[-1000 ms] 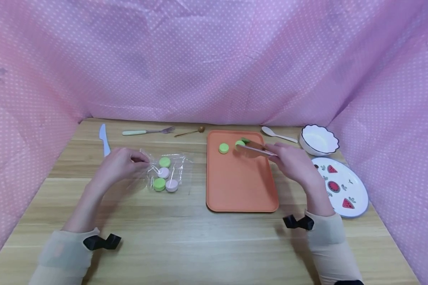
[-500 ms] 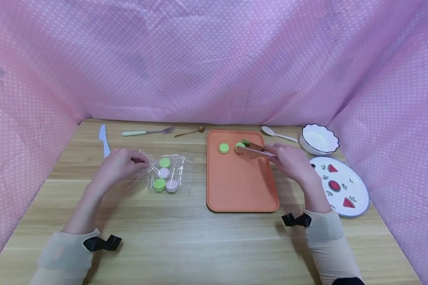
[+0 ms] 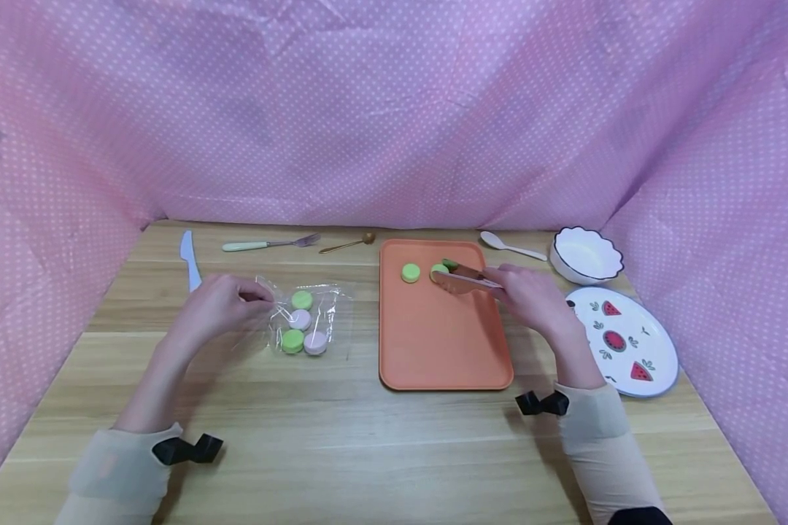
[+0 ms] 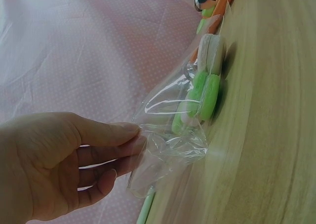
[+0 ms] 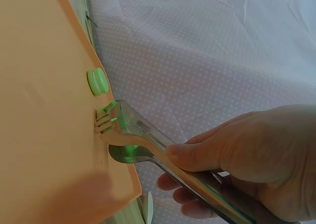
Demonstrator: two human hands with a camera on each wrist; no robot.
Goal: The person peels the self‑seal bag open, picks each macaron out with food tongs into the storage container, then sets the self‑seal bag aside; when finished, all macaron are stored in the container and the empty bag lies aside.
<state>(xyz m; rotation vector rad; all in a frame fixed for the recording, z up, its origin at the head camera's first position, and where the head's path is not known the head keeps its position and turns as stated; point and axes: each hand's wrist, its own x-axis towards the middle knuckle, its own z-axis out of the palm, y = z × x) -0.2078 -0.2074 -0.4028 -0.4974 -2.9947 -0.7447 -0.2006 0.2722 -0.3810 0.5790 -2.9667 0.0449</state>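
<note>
Pink cloth [image 3: 381, 109] behind the tabletop [image 3: 368, 445]. Right grip [image 3: 530, 295], edged slightly leftward since a second ago, clasps tongs [image 5: 136, 140]; ahead of it, they straddle a green macaron [image 3: 438, 268] resting on the tray [image 3: 433, 343]. Left grip [image 3: 219, 310], unmoved, pinches the bag [image 3: 340, 321], four macarons [image 3: 292, 341] just rightward.

sleeves [image 3: 613, 467]: pale beige | cuffs [image 3: 594, 415]: greyish | wrist mounts [image 3: 553, 404]: black, angular

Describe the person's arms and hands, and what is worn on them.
The left hand and right hand are bare. The pale beige fabric left sleeve and matching right sleeve have greyish cuffs; an angular black piece juts from each.
</note>
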